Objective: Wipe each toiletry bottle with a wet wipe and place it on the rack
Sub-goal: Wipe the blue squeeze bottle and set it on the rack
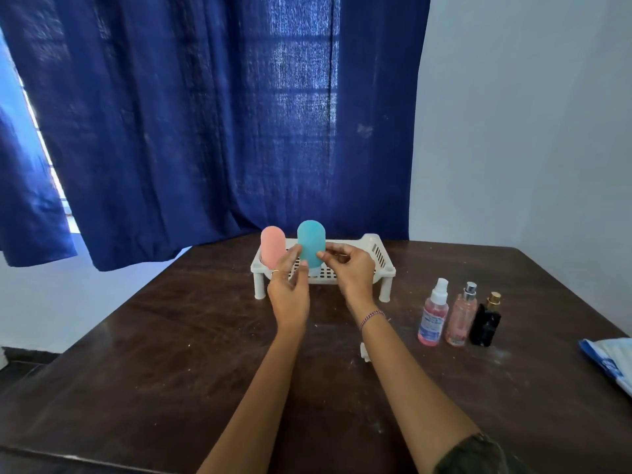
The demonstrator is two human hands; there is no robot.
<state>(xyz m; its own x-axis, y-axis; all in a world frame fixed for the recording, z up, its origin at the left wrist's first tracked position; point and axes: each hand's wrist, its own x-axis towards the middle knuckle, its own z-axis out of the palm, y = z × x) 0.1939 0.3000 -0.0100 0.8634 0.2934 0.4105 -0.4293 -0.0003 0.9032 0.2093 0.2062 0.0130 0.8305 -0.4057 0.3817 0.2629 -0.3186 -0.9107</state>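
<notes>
Sleeve (478, 453): dark green cloth on the right forearm, at the bottom edge of the view.
Table (136, 354): dark brown wood, scuffed and flecked with pale specks; both forearms reach forward over it.
White scrap (365, 352): small crumpled piece lying on the table just beside the right forearm; too small to tell what it is.
Packet (608, 364): soft blue-and-white pack at the right edge, cut off by the frame.
Waiting row: three bottles stand upright on the table, right of the rack and close together: a spray bottle (432, 318) with pink liquid, a pink perfume bottle (461, 319) with a silver top, and a black bottle (485, 325) with a gold cap.
Bracelet (372, 318): striped thread band on the right wrist.
Left hand (289, 289): raised, ring on one finger, thumb and fingertips pinching the left side of the teal bottle.
Right hand (352, 268): fingers curled, fingertips pinching the teal bottle's right edge.
Teal bottle (311, 244): upright between the two hands, rounded end up, white cap down inside the rack.
Pink bottle (272, 248): same shape, standing at the rack's left end, just beside the teal one.
Rack (376, 254): white slotted plastic tray on short legs, near the table's far edge.
Curtain (205, 131): dark blue cloth hanging behind the table, window light showing through.
Wall (530, 114): plain and pale, to the right of the curtain.
</notes>
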